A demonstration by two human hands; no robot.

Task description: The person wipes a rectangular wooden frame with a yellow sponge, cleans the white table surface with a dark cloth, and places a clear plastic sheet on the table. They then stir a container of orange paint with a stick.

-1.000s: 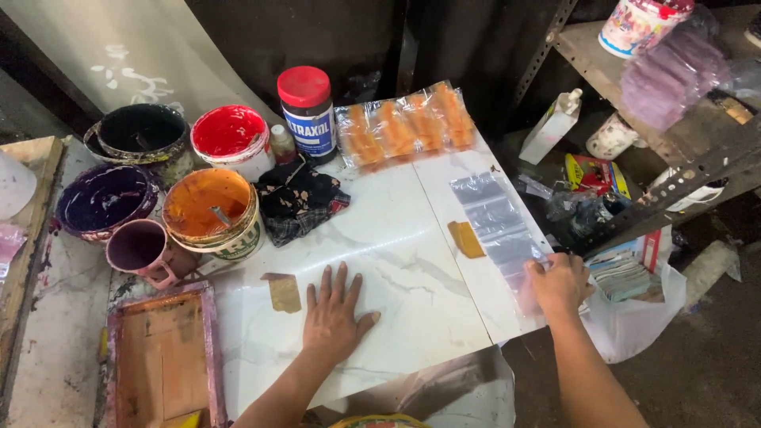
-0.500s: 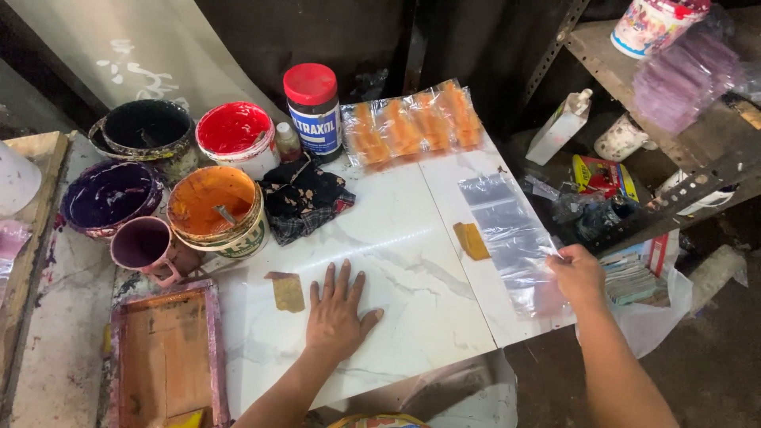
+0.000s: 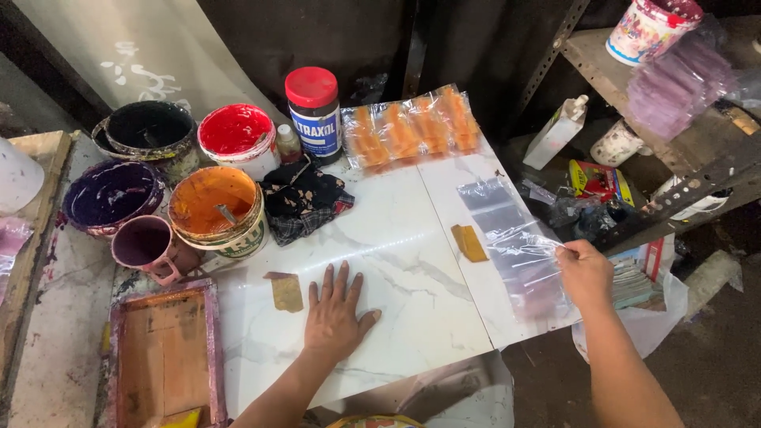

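The right hand (image 3: 585, 273) pinches the near end of a clear plastic strip (image 3: 511, 238) lying lengthwise along the counter's (image 3: 396, 261) right edge. The left hand (image 3: 334, 313) rests flat and empty mid-counter, farther off.

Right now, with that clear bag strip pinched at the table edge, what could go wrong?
1. The right hand pinches only the edge of the clear plastic bag strip; it could crumple or slide off the white marble-look tabletop.
2. A hard pull might drag the strip across the yellow tape piece beside it.
3. The left hand lies flat near the open orange paint bucket; a bump could spill paint.
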